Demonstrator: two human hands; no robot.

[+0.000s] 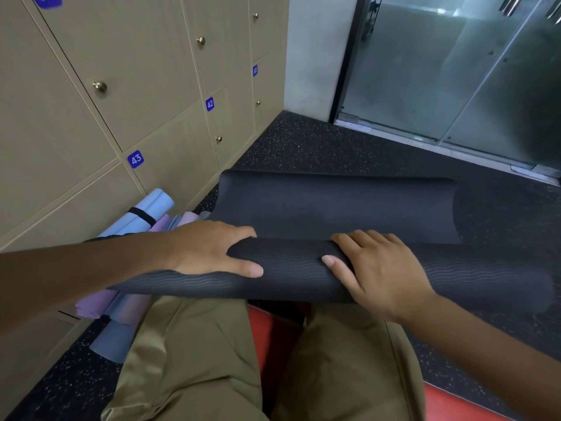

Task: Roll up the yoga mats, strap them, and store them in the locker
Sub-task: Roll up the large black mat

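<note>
Rolling the black yoga mat [303, 262] across the knees.
Left hand [209, 249] and right hand [373, 268] both curl around the roll, thumbs underneath; its unrolled end lies on the floor [318, 147].

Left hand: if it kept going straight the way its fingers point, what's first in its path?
Likely the right hand. The left hand grips the black mat roll with fingers pointing along it toward the right hand, only bare roll between.

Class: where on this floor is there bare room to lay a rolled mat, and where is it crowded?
Free: speckled black floor between the black mat's flat end and the glass door. Crowded: the locker base, piled with blue and purple rolled mats.
</note>
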